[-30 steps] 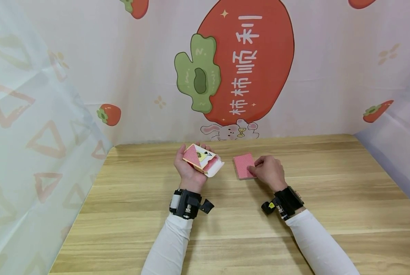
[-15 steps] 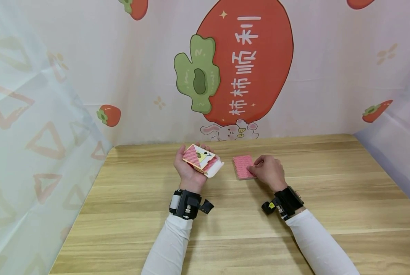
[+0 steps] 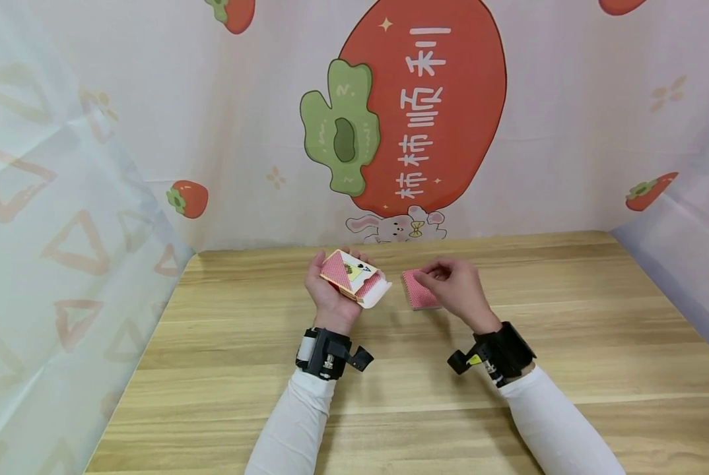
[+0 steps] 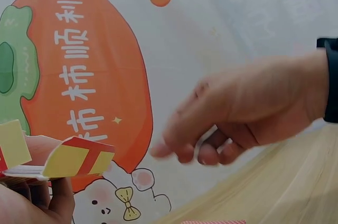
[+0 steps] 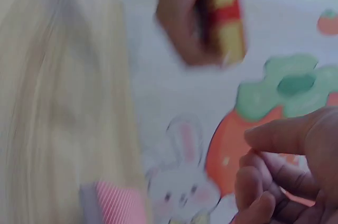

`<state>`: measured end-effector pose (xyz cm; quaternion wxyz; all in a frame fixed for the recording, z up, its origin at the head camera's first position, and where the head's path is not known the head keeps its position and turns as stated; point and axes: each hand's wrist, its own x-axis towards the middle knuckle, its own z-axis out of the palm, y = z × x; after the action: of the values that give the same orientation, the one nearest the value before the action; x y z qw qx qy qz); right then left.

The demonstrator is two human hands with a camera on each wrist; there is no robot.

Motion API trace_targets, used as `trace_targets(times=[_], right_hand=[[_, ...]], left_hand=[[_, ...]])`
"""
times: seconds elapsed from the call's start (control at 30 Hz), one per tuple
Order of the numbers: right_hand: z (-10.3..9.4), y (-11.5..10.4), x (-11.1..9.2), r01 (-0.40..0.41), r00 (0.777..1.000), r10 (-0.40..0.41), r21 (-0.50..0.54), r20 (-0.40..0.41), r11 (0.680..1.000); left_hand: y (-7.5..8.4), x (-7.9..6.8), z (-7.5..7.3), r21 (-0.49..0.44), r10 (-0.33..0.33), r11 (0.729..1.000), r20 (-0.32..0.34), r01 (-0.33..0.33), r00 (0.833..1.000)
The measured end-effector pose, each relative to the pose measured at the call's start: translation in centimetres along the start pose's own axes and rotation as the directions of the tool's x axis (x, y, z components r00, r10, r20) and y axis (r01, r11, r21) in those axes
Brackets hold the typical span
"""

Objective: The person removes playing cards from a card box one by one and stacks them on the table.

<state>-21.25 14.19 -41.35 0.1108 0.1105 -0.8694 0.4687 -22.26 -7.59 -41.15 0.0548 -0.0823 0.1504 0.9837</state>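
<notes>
In the head view my left hand [image 3: 331,303] holds a red-patterned playing card box [image 3: 344,269], palm up. The box's end flap stands open toward the right, and an ace design shows on its face. A stack of red-backed playing cards [image 3: 418,297] lies face down on the table. My right hand [image 3: 463,293] is raised over the stack and overlaps its right part in this view. In the right wrist view that hand's [image 5: 285,176] thumb and fingers are loosely bent with nothing between them. The left wrist view shows the box's yellow inner flaps [image 4: 79,163].
The wooden table [image 3: 402,409] ends at a printed curtain [image 3: 241,132] close behind both hands. Curtain also hangs along the left and right sides. Each wrist wears a black camera strap [image 3: 325,353].
My right hand has let go of the card stack's right edge and risen over it, slightly up and left. The left hand with the card box has shifted slightly right.
</notes>
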Motion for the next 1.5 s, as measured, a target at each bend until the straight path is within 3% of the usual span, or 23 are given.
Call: trace_targets(times=[0.13, 0.33, 0.7, 1.5], right_hand=[[0.2, -2.1, -0.6, 0.065, 0.997, -0.070, 0.158, 0.024, 0.985], [0.9, -3.6, -1.5, 0.080, 0.991, -0.105, 0.250, 0.087, 0.965], [1.8, -4.3, -1.9, 0.107, 0.974, -0.153, 0.259, 0.165, 0.960], [3.0, -4.3, -2.3, -0.092, 0.975, 0.031, 0.271, 0.222, 0.958]], left_hand=[[-0.3, 0.0, 0.0, 0.012, 0.003, 1.000, -0.017, -0.003, 1.000], [-0.7, 0.0, -0.2, 0.036, -0.006, 0.999, -0.012, 0.007, 1.000], [-1.0, -0.3, 0.0, 0.053, -0.022, 0.998, 0.037, 0.020, 0.999], [-1.5, -0.8, 0.9, 0.171, 0.032, 0.984, 0.095, -0.048, 0.995]])
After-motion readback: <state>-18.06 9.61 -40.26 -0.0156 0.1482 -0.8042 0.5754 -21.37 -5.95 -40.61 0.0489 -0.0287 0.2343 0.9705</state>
